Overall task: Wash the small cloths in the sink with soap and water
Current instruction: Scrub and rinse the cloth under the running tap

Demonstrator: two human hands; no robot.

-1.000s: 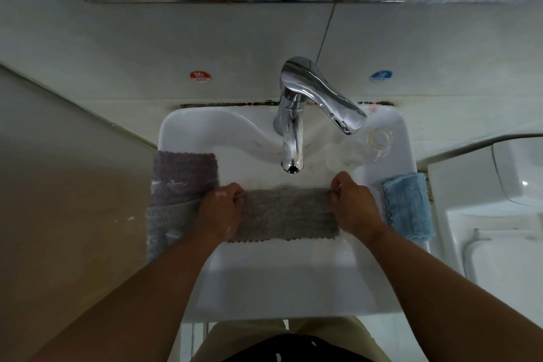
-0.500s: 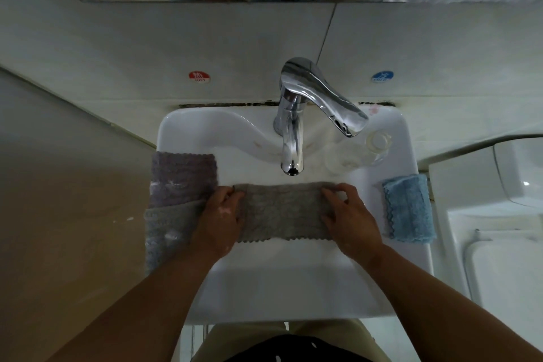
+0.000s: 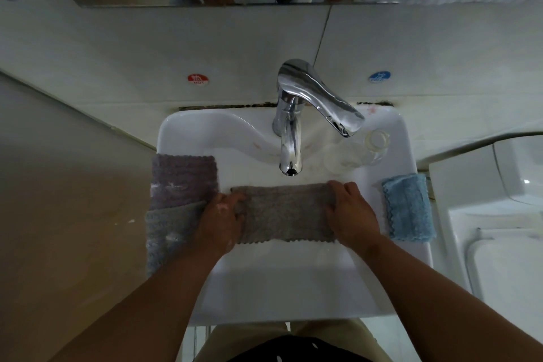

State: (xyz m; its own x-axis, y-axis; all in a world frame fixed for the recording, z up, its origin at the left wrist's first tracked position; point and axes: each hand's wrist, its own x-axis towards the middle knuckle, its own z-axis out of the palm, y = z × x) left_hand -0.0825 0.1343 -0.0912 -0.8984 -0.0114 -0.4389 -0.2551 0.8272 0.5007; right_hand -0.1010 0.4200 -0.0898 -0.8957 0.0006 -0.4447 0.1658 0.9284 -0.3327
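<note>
**Grey cloth being held spread in front of the faucet**

Both hands are grasping the grey cloth (image 3: 285,213). The left hand (image 3: 221,220) is curling its fingers over the end to the faucet's (image 3: 291,138) left, and the right hand (image 3: 351,214) is gripping the end to its right. They're holding it spread flat over the sink (image 3: 264,288) basin, just in front of the spout. My read: that way water would hit the middle. No stream is showing. The cloth is looking taupe-grey and nubby, scalloped along the near edge; can't tell if it's wet. The purple cloth (image 3: 183,179) and pale grey cloth (image 3: 167,232) are hanging over the rim left of the faucet, and the blue cloth (image 3: 408,207) is lying right of it. They're queued or done, can't tell which.
</note>
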